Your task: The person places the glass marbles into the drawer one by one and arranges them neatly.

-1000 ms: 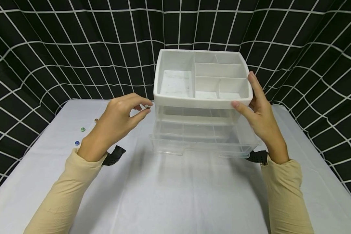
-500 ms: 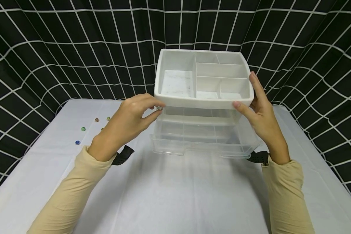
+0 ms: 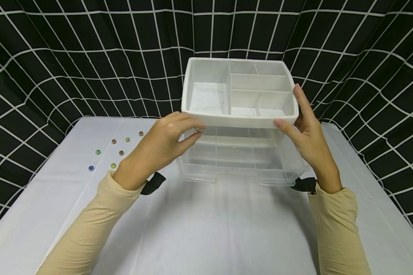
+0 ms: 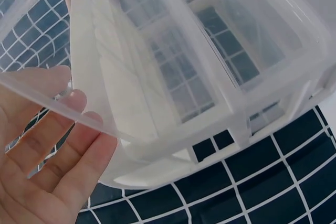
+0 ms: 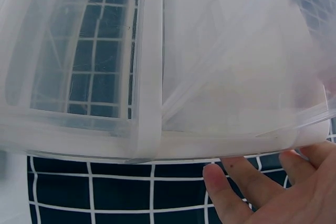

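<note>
A drawer organizer with a white compartmented top (image 3: 241, 121) and clear drawers stands on the table. One clear drawer (image 3: 241, 173) juts out at the front. Between thumb and fingertips my left hand (image 3: 163, 143) pinches a small shiny marble (image 3: 199, 130), just in front of the white top's lower left edge and above the drawer. In the left wrist view the clear plastic wall (image 4: 47, 102) partly covers those fingers. My right hand (image 3: 308, 139) holds the organizer's right side, thumb on the white front and fingers along the side. In the right wrist view its fingers (image 5: 252, 179) touch the white rim.
Several small marbles in green, brown and yellow, and a blue marble (image 3: 91, 168), lie scattered on the white tablecloth (image 3: 206, 229) to the left. A black cloth with white grid lines (image 3: 124, 57) surrounds the table at the back and sides.
My left hand has moved right with the marble, from beside the organizer to in front of its left part, uncovering more marbles on the table. The right hand has stayed put.
</note>
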`<state>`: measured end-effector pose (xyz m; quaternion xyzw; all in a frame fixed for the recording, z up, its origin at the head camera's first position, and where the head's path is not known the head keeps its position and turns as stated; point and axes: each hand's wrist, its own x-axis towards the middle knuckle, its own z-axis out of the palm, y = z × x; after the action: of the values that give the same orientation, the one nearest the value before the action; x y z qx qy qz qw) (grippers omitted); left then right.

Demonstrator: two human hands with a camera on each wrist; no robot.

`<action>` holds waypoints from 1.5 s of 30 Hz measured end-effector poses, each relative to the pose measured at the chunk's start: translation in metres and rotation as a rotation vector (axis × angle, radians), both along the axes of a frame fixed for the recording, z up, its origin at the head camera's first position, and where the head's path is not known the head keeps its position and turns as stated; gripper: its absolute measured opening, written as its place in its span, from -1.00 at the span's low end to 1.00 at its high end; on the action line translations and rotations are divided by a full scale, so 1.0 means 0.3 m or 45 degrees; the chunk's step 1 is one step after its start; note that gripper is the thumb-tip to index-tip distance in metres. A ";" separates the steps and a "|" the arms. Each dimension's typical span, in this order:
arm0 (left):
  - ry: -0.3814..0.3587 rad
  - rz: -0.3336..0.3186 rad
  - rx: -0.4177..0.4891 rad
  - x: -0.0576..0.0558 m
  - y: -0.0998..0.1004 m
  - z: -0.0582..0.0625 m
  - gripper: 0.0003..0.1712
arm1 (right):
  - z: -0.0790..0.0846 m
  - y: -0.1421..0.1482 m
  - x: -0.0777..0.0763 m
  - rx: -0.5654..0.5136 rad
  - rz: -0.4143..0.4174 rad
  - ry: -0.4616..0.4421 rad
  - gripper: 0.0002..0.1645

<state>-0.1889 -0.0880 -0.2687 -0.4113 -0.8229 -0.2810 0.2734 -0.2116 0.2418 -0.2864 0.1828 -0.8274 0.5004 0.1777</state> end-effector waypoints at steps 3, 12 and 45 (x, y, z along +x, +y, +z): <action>-0.006 -0.011 -0.020 0.001 0.008 0.002 -0.81 | 0.001 -0.001 0.000 0.001 0.001 -0.002 -0.02; -0.128 -0.047 -0.111 -0.003 0.006 0.017 -0.80 | 0.001 -0.001 0.000 -0.006 0.009 0.000 -0.01; -0.539 -0.115 -0.362 -0.027 0.031 0.059 -0.90 | 0.000 -0.002 -0.003 -0.035 0.023 -0.002 0.01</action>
<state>-0.1971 -0.0786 -0.2510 -0.4139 -0.8739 -0.2541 0.0217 -0.2125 0.2413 -0.2866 0.1875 -0.8189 0.5134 0.1752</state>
